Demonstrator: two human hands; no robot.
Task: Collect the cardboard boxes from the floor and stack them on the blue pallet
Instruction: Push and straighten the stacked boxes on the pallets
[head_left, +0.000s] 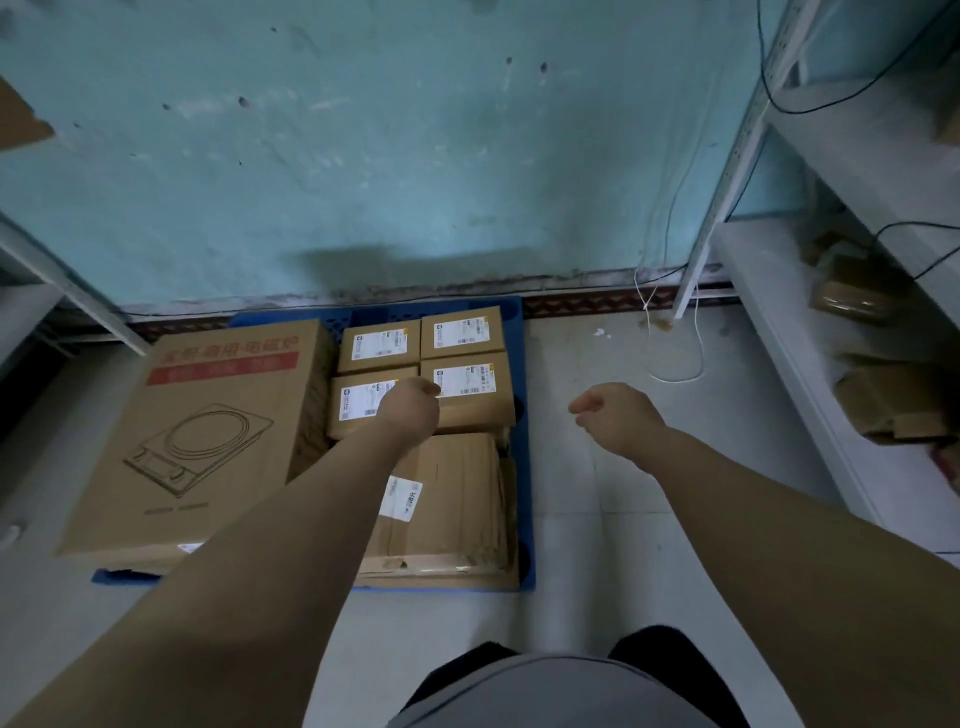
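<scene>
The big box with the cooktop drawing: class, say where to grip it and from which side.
Probably a two-handed hold on the near and far ends of the big box, coming from its left: it lies flat and broad, and small boxes crowd its right.

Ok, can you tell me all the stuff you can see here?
blue pallet: one, blue, on the floor by the wall
big box: one, brown with a cooker drawing, left side of the pallet
small boxes: four, brown with white labels, far right part of the pallet
flat parcels: a stack, brown, near right part of the pallet
shelf: one, white, at right
packages: several, brown, on the shelf
cord: one, white, on the floor near the shelf
left hand: over the small boxes
right hand: loosely curled, holding nothing, over the floor
</scene>
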